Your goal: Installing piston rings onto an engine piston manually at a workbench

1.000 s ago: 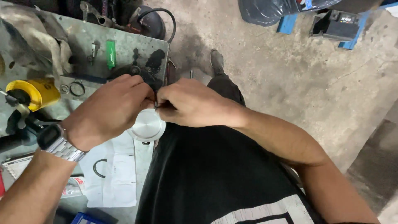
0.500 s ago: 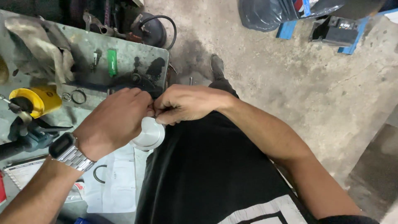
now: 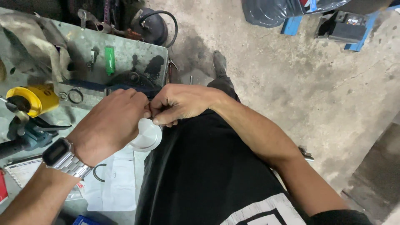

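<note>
Two hands meet at the edge of our workbench (image 3: 125, 54), both pinched shut over a round, pale metal part (image 3: 146, 135) that looks like a piston. Our left hand (image 3: 109, 125), a silver wristwatch (image 3: 62, 156) at its wrist, curls its fingers over the top of the part; our right hand (image 3: 181, 104) closes thumb and fingertips at the rim, knuckles touching the left. Whatever small piece sits between the fingertips is hidden from us. The part hangs just off the bench edge, above white paper sheets (image 3: 114, 183) and against our black shirt (image 3: 200, 175). We judge the risk plain: with the part held over the concrete floor (image 3: 291, 83), a slip of the pinch could drop it, or let a small springy piece fly off among the loose rings (image 3: 75, 96) and pliers (image 3: 25, 129) near the yellow can (image 3: 35, 100).
</note>
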